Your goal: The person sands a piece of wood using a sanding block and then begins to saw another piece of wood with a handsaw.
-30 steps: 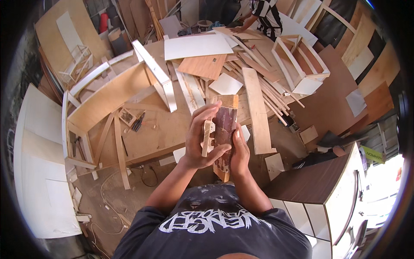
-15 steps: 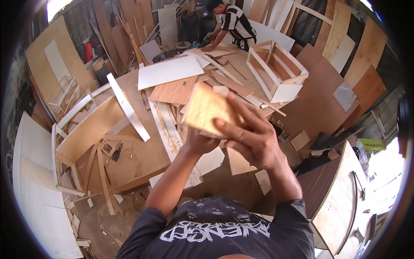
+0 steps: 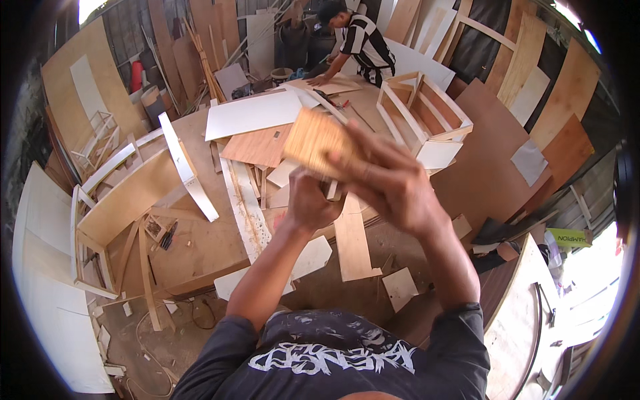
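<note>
In front of my chest I hold up a small, light-brown piece of wood with a visible grain, blurred by motion. My left hand is closed in a fist at its lower near side, and a short pale end shows by the fist. My right hand grips the right side of the wood, its fingers smeared by motion. Beneath and beyond the hands, the worktable carries a reddish-brown plywood sheet, a white panel and several offcuts.
A white-edged wooden frame stands at the left of the table. Another open box frame sits at the far right. Across the table, a person in a striped shirt leans over it. Boards lean along the walls; scraps lie below my hands.
The piece of wood has risen slightly and tilted in my hands. My left fist shows more clearly beneath it. The view has shifted a little; the other person still leans over the table.
</note>
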Available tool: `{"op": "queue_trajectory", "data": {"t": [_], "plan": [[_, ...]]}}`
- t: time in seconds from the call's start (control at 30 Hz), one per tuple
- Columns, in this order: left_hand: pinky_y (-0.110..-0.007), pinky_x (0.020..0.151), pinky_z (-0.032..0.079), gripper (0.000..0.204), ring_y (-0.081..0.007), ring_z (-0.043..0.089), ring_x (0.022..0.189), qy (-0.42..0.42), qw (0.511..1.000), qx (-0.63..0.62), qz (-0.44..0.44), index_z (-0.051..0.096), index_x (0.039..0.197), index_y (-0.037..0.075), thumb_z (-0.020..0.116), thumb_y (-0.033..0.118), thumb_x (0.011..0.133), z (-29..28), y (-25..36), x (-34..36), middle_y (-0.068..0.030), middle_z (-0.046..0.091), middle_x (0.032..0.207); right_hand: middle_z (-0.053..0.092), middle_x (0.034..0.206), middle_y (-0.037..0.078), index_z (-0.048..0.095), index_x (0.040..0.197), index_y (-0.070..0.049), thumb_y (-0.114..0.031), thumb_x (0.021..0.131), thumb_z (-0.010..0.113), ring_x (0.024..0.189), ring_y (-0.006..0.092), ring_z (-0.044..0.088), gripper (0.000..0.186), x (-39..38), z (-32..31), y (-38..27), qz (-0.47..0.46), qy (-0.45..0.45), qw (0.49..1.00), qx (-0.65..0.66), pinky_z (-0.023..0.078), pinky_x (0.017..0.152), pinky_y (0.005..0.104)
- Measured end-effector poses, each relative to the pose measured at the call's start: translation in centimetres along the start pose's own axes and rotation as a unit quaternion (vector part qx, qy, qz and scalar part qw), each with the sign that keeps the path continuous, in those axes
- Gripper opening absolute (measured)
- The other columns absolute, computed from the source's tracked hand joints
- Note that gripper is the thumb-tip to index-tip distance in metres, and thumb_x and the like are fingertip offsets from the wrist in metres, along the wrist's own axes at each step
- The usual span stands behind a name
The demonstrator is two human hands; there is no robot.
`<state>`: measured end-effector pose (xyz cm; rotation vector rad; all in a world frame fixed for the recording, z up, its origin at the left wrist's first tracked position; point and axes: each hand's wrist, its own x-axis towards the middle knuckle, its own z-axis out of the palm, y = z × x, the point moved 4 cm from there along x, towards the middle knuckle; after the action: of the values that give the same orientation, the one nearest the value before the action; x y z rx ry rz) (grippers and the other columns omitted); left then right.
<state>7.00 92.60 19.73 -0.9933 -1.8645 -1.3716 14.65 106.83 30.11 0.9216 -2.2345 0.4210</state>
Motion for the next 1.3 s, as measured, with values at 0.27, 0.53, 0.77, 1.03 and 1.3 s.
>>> {"op": "queue_trajectory", "data": {"t": [0.27,0.53,0.77,1.03,1.3], "plan": [[-0.043,0.111,0.044,0.072,-0.0252,0.055,0.129,-0.052,0.978,-0.181,-0.093,0.054,0.138,0.01,0.074,0.056,0.086,0.1,-1.5,-0.4,-0.0068,0.056,0.14,0.053,0.147,0.025,0.071,0.132,-0.027,-0.024,0.081,0.081,0.117,0.0375,0.064,0.053,-0.5,0.6,-3.3,-0.06,-0.029,0.998,0.012,0.054,0.098,0.0438],[-0.043,0.092,0.055,0.056,-0.0295,0.068,0.111,0.021,0.988,-0.153,-0.026,0.063,0.126,0.01,0.079,0.043,0.083,0.1,-0.6,-0.9,-0.0108,0.068,0.124,0.052,0.151,0.019,0.066,0.138,-0.031,-0.031,0.086,0.076,0.111,0.0331,0.064,0.053,-1.3,1.6,-2.6,-0.026,-0.012,0.998,-0.048,0.052,0.095,0.0421],[-0.048,0.093,0.054,0.041,-0.0373,0.07,0.107,0.017,1.0,-0.006,0.023,0.065,0.121,0.001,0.065,0.032,0.093,-2.2,1.2,-0.6,-0.0192,0.07,0.116,0.053,0.148,0.024,0.069,0.135,-0.024,-0.022,0.084,0.079,0.119,0.0388,0.063,0.053,0.6,0.9,-1.8,0.015,0.006,1.0,-0.018,0.052,0.098,0.0461],[-0.038,0.105,0.049,0.074,-0.0241,0.058,0.127,0.0,0.988,-0.131,-0.085,0.052,0.139,0.007,0.082,0.043,0.082,-4.5,-0.8,-3.1,-0.0106,0.057,0.139,0.047,0.155,0.016,0.067,0.137,-0.03,-0.028,0.082,0.077,0.108,0.0293,0.06,0.056,1.8,2.9,-7.2,-0.05,-0.046,0.998,0.019,0.053,0.089,0.0396],[-0.033,0.081,0.053,0.041,-0.0253,0.07,0.089,0.094,0.994,-0.046,-0.026,0.067,0.118,-0.009,0.055,0.003,0.081,-11.5,1.1,-2.2,-0.0206,0.07,0.097,0.053,0.147,0.026,0.064,0.14,-0.016,-0.025,0.094,0.072,0.124,0.0375,0.061,0.047,5.5,6.1,-3.5,0.072,0.017,0.99,0.122,0.049,0.102,0.0397]]}}
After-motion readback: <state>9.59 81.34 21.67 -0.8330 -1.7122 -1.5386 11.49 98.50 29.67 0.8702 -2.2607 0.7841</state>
